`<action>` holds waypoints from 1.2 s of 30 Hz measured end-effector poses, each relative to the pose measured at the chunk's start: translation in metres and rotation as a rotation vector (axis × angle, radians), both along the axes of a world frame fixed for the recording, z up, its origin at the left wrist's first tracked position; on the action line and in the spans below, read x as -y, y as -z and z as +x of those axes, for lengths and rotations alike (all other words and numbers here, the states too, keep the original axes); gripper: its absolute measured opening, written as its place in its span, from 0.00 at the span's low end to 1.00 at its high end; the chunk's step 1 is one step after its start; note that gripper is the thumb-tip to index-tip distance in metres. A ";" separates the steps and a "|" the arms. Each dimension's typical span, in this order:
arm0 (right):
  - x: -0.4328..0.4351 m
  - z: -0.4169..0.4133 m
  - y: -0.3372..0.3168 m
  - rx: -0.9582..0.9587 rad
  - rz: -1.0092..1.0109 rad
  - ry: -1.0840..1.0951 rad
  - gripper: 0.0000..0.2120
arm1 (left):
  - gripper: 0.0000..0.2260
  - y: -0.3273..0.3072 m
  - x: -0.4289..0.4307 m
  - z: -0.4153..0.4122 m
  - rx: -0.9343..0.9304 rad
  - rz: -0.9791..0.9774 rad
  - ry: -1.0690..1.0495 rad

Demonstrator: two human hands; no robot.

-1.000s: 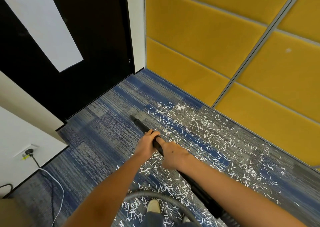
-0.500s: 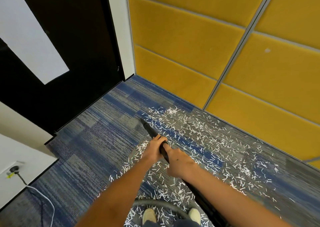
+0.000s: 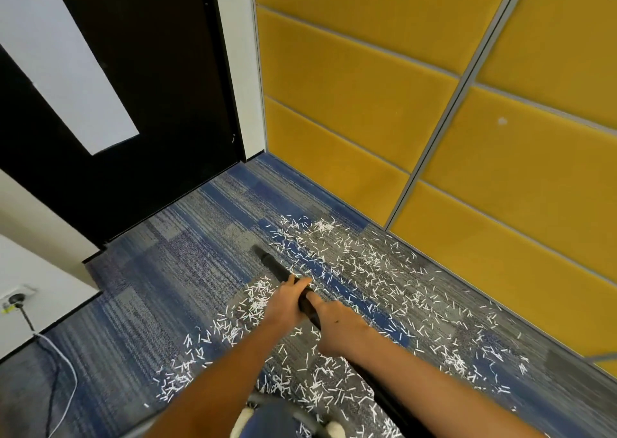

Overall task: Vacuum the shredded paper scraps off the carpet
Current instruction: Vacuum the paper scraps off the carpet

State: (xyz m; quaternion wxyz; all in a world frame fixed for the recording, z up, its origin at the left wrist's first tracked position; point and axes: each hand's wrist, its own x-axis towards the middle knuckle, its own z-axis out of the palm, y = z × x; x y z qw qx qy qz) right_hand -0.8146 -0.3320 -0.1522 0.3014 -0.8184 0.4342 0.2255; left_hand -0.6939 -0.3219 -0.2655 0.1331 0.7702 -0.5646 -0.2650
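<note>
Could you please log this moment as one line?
left hand and right hand grip wand | nozzle at carpet | paper scraps widespread

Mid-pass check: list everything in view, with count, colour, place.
paper scraps: many, white, strewn on carpet ahead and underfoot
carpet: one, blue-grey, whole floor
vacuum wand: one, black, nozzle low, beside scraps
hose: one, grey, bottom centre
door: one, black, far left
wall panels: several, yellow, right
outlet: one, white, plug in it, left wall
shoes: two, pale, bottom edge
left hand: grips wand, forward
right hand: grips wand, behind the left
</note>
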 end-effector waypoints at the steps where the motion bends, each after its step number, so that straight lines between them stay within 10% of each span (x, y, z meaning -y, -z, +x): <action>1: 0.002 -0.006 0.001 -0.005 -0.006 -0.003 0.39 | 0.22 0.000 0.001 -0.007 0.021 0.007 -0.009; 36: 0.189 0.048 -0.017 0.034 0.041 0.109 0.37 | 0.12 0.000 0.190 0.057 -0.037 -0.124 0.119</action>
